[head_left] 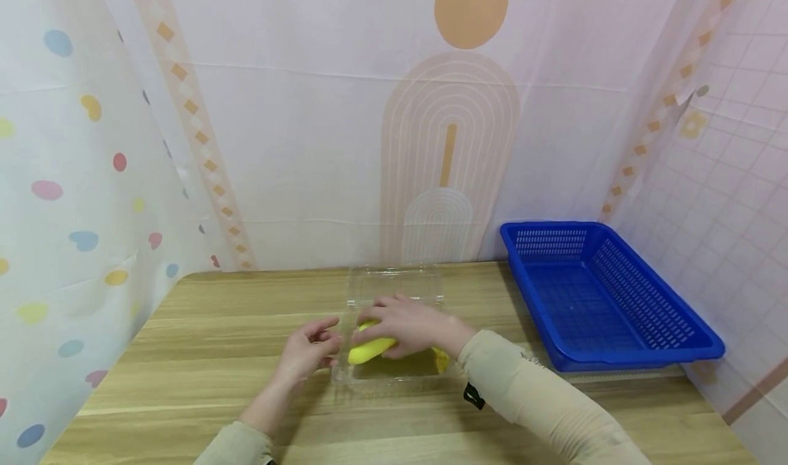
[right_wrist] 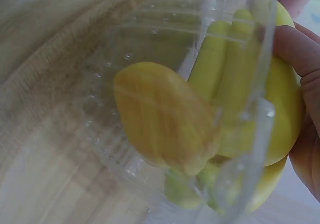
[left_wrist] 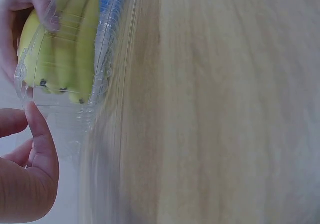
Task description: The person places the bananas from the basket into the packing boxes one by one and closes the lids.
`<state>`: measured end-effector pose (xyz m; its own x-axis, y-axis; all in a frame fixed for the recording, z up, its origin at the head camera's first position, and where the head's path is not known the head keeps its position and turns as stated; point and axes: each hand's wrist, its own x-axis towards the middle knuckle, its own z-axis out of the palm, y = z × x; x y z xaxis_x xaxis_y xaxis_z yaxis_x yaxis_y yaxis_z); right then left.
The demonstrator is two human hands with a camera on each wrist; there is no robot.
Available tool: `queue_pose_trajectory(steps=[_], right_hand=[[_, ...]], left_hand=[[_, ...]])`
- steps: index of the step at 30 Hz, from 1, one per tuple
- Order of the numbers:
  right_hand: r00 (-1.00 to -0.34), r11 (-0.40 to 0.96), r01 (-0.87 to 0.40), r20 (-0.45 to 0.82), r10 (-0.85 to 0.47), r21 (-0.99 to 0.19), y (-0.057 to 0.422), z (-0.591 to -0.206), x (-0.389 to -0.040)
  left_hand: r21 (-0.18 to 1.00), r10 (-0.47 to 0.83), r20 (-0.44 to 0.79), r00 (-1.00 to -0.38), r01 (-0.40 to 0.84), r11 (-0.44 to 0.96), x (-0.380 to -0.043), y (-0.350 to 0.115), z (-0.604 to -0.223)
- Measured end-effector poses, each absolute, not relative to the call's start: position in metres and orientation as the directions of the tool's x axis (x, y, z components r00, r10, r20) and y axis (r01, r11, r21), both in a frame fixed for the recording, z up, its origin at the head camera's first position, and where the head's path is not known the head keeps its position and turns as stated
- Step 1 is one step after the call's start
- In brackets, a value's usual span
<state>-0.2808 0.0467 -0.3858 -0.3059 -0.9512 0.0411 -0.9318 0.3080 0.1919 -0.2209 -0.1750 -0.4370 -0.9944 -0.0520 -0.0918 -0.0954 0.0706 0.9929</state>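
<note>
A clear plastic clamshell box (head_left: 394, 381) lies on the table with its lid (head_left: 394, 280) tilted back. Inside is a bunch of yellow bananas (left_wrist: 75, 44), seen through the wall in the left wrist view. My right hand (head_left: 409, 325) reaches over the box from the right, its fingers curled round the bananas. At the box's right end sits a yellow-orange, mango-like fruit (right_wrist: 162, 116). My left hand (head_left: 308, 352) is at the left side of the box, fingers loosely bent. In the left wrist view one fingertip is at the box's corner; whether it presses there I cannot tell.
A blue slotted plastic basket (head_left: 634, 352) stands on the right of the wooden table (head_left: 203, 362). Patterned curtains (head_left: 308, 143) hang behind the table and along both sides. A small black object (head_left: 473, 396) shows beneath my right sleeve.
</note>
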Motion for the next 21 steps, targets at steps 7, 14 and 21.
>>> queue_pose_trajectory(steps=[7,14,21], right_hand=[[-0.297,0.300,-0.936,0.045,-0.954,0.183,0.0466,-0.3894,-0.2800],[-0.306,0.312,-0.938,0.058,-0.950,0.150,0.0469,-0.3934,-0.2806],[-0.306,0.311,-0.942,0.055,-0.950,0.127,0.0502,-0.3948,-0.2791]], left_hand=[[0.994,-0.049,-0.083,-0.995,-0.087,0.069,-0.2195,-0.1750,-0.4358],[0.993,-0.042,-0.087,-0.995,-0.090,0.082,-0.2203,-0.1757,-0.4354],[0.993,-0.029,-0.081,-0.996,-0.084,0.086,-0.2203,-0.1761,-0.4352]])
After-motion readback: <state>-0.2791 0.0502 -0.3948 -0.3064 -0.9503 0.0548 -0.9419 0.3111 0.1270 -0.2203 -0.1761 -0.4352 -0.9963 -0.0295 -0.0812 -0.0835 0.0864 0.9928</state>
